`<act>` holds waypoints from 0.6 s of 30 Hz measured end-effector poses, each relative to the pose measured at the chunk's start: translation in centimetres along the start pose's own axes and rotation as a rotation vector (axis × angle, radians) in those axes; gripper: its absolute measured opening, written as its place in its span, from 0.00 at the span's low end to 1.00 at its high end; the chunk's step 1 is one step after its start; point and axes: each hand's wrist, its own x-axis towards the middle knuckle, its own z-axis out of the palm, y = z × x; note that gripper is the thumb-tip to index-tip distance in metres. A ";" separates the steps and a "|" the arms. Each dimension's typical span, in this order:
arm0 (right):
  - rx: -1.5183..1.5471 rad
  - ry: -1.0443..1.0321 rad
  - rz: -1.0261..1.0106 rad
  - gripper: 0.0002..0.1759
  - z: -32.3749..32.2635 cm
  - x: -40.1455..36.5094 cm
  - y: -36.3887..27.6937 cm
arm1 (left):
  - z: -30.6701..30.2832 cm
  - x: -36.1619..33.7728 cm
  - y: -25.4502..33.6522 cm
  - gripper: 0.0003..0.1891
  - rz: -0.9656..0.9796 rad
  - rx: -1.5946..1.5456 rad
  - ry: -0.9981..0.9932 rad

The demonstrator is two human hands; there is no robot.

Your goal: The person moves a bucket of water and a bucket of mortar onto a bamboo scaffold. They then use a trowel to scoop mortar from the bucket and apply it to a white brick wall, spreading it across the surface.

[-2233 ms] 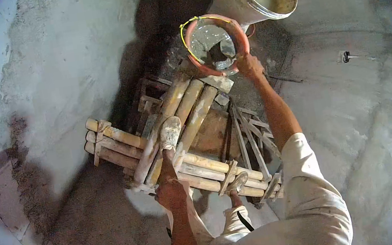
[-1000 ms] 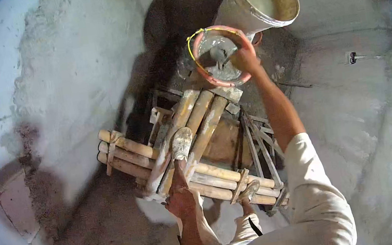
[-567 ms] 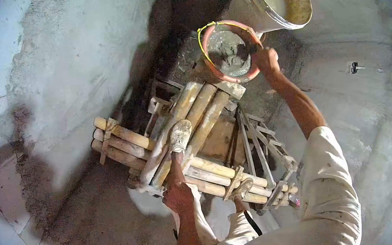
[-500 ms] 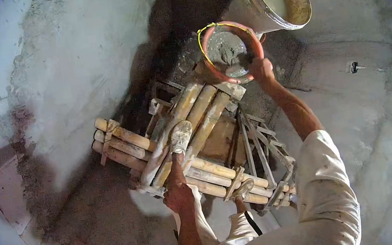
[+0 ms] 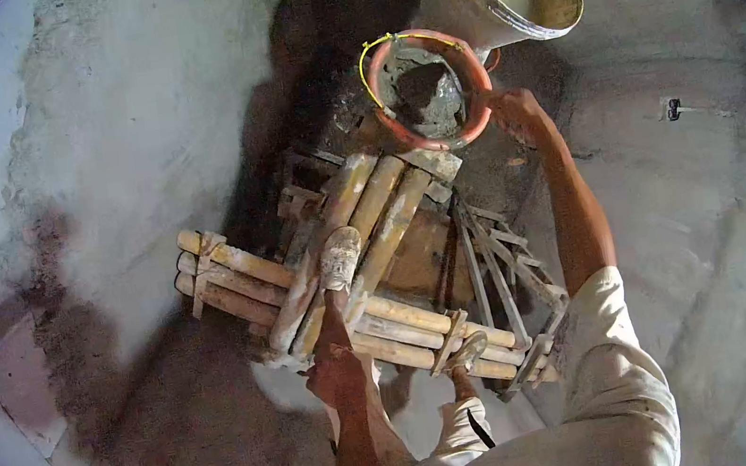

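Orange-rimmed pan (image 5: 473, 120) holds grey mortar (image 5: 426, 92), beside a pale, perhaps cream, bucket (image 5: 453, 2).

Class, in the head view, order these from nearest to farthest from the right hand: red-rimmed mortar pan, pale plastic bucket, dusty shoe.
1. Red-rimmed mortar pan, just left of the right hand.
2. Pale plastic bucket, above.
3. Dusty shoe, lower left.
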 end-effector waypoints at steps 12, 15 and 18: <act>-1.189 0.066 -0.260 0.13 3.6 -5.9 -5.5 | -0.6 0.6 0.0 0.16 -0.012 -0.022 -0.061; -1.045 0.281 -0.270 0.13 3.6 -2.9 -7.0 | -2.3 0.2 0.8 0.17 -0.006 -0.040 -0.076; -0.877 0.372 -0.292 0.14 7.8 1.7 -3.9 | -0.3 0.4 0.9 0.20 -0.069 -0.074 -0.098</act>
